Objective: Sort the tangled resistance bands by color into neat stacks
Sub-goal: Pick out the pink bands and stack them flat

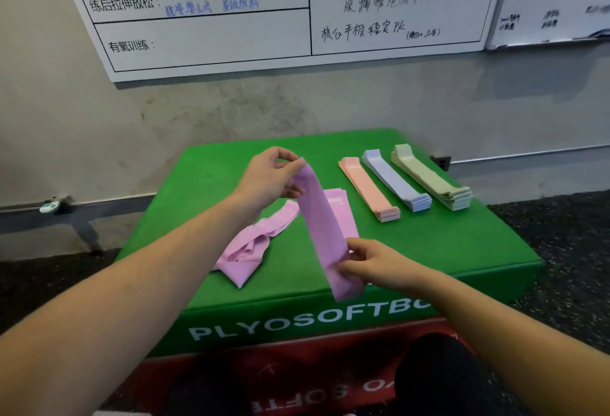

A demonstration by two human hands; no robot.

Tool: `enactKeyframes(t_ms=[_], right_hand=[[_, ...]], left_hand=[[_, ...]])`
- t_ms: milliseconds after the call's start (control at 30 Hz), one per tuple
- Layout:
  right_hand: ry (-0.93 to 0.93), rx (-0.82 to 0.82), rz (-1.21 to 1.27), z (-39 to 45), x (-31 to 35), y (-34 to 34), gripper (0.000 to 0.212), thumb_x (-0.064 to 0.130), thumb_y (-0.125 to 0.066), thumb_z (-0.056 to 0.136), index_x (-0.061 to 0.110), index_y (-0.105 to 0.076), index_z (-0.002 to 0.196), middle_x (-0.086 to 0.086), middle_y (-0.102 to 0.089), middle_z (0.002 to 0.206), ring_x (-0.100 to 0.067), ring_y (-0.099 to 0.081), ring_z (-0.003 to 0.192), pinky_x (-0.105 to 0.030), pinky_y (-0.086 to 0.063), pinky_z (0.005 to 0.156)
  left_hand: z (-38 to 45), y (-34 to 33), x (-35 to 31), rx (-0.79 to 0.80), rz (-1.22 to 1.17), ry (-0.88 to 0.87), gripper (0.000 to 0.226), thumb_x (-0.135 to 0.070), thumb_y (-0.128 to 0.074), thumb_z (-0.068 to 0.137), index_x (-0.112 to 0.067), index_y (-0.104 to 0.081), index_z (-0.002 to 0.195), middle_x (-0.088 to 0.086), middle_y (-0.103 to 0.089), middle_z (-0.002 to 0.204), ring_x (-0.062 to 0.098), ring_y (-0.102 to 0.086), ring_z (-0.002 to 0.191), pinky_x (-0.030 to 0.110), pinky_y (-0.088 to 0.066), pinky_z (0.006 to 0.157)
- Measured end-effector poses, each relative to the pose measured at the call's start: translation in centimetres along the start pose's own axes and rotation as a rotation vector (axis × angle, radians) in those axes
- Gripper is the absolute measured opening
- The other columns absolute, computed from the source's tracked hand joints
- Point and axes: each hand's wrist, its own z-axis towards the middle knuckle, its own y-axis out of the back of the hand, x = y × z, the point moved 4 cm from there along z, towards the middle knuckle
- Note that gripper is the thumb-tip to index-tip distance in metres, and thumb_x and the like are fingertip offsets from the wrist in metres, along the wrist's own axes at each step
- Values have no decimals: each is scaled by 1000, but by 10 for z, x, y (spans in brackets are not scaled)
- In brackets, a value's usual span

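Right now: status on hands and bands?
Left hand and right hand pinch one pink band taut. Loose pink tangle remains. Peach, blue, green stacks done. Nothing blocking.

A pink band (325, 227) is stretched flat above the green plyo box (429, 244). On the box lie crumpled pink bands (251, 245), a pink stack (340, 199), then salmon (368, 189), lavender (394, 181) and pale-green (429, 178) stacks.

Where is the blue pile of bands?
In the head view, the blue stack lies on the right part of the green box, between the peach stack and the green stack.
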Motion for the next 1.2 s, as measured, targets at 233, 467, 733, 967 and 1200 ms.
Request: enactKeyframes(t_ms=[233,467,733,967,1200], right_hand=[[-45,-173,117,-8,-22,12,17,22,-58,100,30,-56,116,1,-75,93,-11,-70,77,-26,-56,69],[-92,-260,314,-16,-42,21,40,16,-61,98,36,-42,128,-6,-75,82,-21,-70,70,-33,-56,60],[-112,-281,350,-21,-52,28,24,14,-62,97,27,-80,88,3,-77,98,-16,-68,88,-31,-54,74],[-80,-50,545,-24,-49,35,51,-20,-41,93,14,-70,118,-2,-76,108,-18,-72,102,-27,-58,84],[136,-263,49,-10,-61,52,9,18,-76,86,22,-80,94,6,-73,86,-3,-64,78,-17,-48,75]], left_hand=[[20,-15,24,-26,-73,19,6,-8,-67,94,-11,-62,93,17,-72,89,21,-72,73,26,-62,73],[37,-26,41,-11,61,-19,22,-7,-81,82,-15,-68,97,2,-76,92,7,-71,78,15,-55,73],[51,-39,62,-46,136,-26,7,-15,-76,88,-22,-74,90,0,-76,91,11,-70,87,20,-55,80],[72,-57,78,-70,135,-30,7,-12,-72,90,-19,-72,93,-4,-72,88,6,-65,79,17,-53,78],[95,-74,98,-31,308,-48,14,-15,-70,93,-11,-75,105,3,-74,102,15,-67,95,28,-53,86]])
